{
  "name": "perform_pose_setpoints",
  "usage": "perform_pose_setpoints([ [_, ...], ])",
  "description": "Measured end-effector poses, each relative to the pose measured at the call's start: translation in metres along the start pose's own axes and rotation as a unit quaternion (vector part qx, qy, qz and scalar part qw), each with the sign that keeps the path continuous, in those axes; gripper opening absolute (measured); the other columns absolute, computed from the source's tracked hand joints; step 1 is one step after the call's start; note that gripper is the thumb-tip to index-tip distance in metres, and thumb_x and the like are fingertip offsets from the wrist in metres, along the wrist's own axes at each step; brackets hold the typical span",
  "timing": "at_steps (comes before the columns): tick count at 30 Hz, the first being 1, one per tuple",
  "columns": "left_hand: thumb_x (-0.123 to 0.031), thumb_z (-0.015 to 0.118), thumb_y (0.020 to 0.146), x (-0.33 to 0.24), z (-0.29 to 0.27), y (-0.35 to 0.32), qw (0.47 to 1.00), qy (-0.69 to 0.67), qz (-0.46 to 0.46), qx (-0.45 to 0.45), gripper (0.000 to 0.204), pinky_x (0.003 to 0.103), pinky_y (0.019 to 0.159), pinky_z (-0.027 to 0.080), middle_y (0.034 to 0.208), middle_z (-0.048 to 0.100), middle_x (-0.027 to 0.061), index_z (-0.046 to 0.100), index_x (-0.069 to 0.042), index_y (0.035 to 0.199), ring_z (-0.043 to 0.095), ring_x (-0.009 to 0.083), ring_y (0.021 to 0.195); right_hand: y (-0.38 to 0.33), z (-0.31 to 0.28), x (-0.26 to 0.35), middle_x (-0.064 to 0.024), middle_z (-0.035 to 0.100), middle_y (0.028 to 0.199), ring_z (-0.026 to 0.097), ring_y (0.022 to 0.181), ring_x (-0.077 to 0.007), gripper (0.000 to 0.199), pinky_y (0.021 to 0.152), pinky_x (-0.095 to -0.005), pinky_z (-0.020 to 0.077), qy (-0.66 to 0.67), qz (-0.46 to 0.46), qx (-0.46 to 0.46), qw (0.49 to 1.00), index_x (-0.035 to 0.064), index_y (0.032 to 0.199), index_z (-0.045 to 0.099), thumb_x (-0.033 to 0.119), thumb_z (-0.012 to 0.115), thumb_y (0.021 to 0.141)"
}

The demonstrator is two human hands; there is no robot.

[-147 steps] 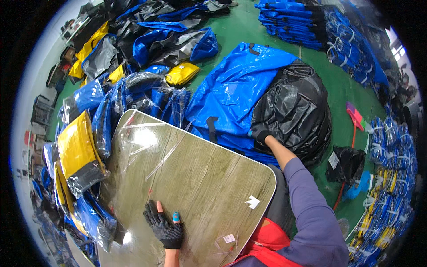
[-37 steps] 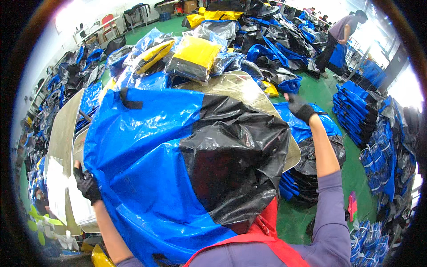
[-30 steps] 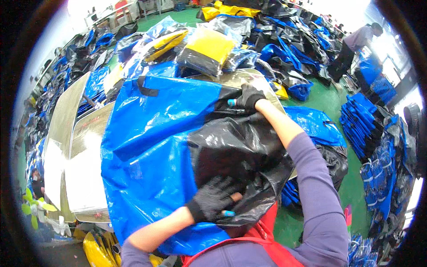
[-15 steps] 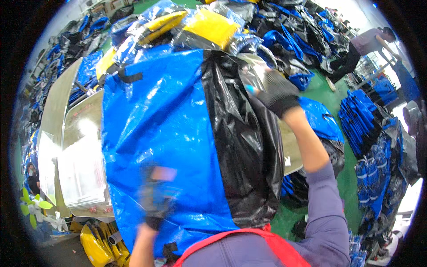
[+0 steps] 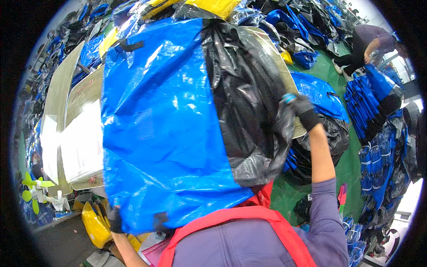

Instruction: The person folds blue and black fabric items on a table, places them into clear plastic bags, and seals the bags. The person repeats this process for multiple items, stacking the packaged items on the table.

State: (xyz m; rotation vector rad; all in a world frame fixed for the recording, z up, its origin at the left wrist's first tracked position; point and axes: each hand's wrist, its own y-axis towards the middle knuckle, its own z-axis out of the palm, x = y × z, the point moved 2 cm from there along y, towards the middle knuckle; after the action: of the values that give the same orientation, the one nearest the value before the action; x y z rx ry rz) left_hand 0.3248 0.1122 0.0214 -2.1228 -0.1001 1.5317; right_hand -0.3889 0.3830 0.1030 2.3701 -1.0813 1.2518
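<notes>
Blue-and-black glossy plastic cover (image 5: 162, 120) lies spread across a wood-grained, pale-rimmed board (image 5: 272, 50), leaving a strip of its right edge bare. The right hand (image 5: 304, 111), in a black ribbed glove, grasps the cover's black outer border near that edge. The black-gloved left hand (image 5: 114, 219) is at the cover's lower left corner; its grip cannot be determined.

Motion blurs the right hand (image 5: 304, 110) and the nearby edge of a blue-and-black cover (image 5: 164, 120) that hides most of the desk (image 5: 269, 49), while the left hand (image 5: 114, 219) is too indistinct to read and the frame's top crops a yellow package (image 5: 214, 7).
</notes>
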Motion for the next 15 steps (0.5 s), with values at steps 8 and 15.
perform_pose_setpoints([
  [8,-0.020,0.065,0.082,-0.076,0.047,0.022,0.773,0.564,0.255,-0.136,0.056,0.041,0.103,0.037,0.128,0.052,0.0228,0.047,-0.001,0.131,0.047,0.0346,0.123,-0.034,-0.021,-0.056,-0.0289,0.062,0.100,0.062,0.096,-0.0406,0.042,0.084,-0.0435,0.0476,-0.100,0.085,-0.079,0.988,-0.0007,0.117,0.056,0.029,0.061,0.087],
  [15,-0.034,0.064,0.078,-0.227,0.371,-0.032,0.559,0.367,0.559,0.491,0.051,0.043,0.090,0.048,0.114,0.062,0.0192,0.058,-0.012,0.123,0.060,0.0379,0.102,0.077,0.033,0.104,-0.0216,0.059,0.123,0.058,0.114,-0.0306,0.050,0.098,-0.0365,0.0418,-0.186,-0.373,0.088,0.905,0.0094,0.132,0.052,0.041,0.047,0.094],
])
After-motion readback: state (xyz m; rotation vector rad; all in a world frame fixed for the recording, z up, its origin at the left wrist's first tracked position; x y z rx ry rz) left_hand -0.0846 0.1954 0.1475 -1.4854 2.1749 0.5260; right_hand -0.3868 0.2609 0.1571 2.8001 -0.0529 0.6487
